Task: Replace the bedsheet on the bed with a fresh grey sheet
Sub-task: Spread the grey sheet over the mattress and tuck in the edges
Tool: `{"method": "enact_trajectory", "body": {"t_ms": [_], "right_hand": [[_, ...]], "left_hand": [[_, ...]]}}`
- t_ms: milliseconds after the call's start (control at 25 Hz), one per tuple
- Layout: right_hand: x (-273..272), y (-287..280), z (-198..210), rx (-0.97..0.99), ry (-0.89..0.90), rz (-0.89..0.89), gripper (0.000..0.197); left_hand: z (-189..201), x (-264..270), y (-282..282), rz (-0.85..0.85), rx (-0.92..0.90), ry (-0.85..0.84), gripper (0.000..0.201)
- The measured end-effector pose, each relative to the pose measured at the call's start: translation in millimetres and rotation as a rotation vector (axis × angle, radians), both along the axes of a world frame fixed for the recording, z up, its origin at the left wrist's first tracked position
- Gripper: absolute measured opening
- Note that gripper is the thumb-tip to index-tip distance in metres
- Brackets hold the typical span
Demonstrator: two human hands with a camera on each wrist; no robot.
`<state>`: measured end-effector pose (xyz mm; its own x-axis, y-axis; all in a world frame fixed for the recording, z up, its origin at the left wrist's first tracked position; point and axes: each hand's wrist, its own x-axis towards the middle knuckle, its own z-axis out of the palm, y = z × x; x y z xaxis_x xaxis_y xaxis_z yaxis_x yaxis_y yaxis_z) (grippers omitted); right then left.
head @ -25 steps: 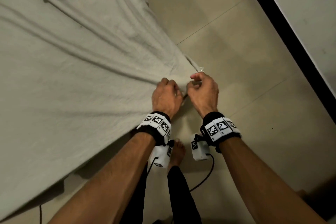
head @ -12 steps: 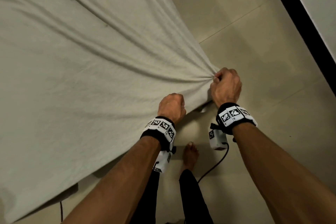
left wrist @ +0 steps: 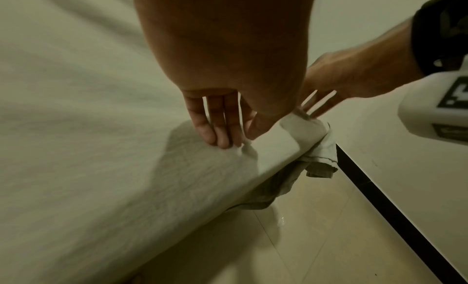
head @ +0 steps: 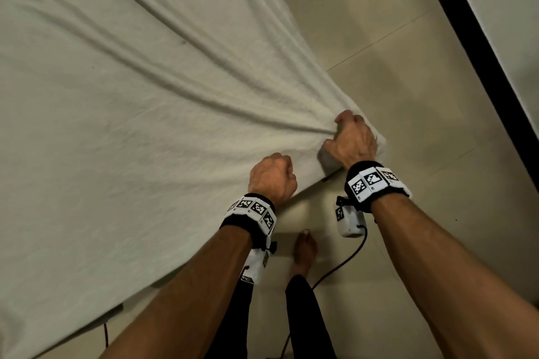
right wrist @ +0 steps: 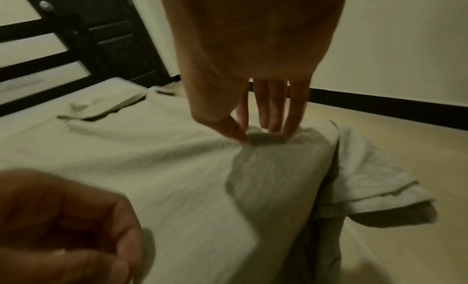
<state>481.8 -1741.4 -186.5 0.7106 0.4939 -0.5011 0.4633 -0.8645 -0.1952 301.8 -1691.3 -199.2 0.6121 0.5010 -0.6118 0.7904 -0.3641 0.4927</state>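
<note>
Grey sheet (head: pixel 145 125) corner bunches under right hand (head: pixel 354 141) at bed corner, fingers pinching it; left hand (head: pixel 272 178) pinches the near hem just beside.

Both hands reach forward, left hand (head: pixel 272 177) and right hand (head: pixel 351 140) with fingers bent downward.

Each bare forearm wears a black wristband (head: pixel 376 183) faced with white black-patterned marker tiles, a small white camera box (head: pixel 348 220) trailing black cable beneath, above dark trouser legs (head: pixel 306 318)
</note>
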Motion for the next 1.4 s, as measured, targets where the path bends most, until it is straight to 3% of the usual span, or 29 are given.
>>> {"method": "enact_trajectory", "body": {"t_ms": [120,280,480,800,1000,1240,1400], "right_hand": [[-30,10,3,0.013,-0.011,0.03,0.055],[-93,29,17,0.128,0.14,0.307,0.044],[-146,43,34,0.107,0.265,0.232,0.053],[-216,44,68,0.25,0.315,0.183,0.041],[-262,38,114,0.334,0.308,0.146,0.033],[-340,26,198,0.372,0.327,0.151,0.033],[-403,21,242,0.387,0.346,0.154,0.034]], "left_hand": [[3,-15,16,0.052,0.05,0.008,0.014],[9,-47,43,0.072,0.074,0.059,0.019],[24,-95,69,0.077,0.082,0.13,0.024],[61,-199,83,0.149,0.135,0.21,0.026],[110,-262,78,0.206,0.173,0.214,0.022],[211,-346,72,0.301,0.254,0.14,0.017],[254,-412,63,0.378,0.266,0.111,0.018]]}}
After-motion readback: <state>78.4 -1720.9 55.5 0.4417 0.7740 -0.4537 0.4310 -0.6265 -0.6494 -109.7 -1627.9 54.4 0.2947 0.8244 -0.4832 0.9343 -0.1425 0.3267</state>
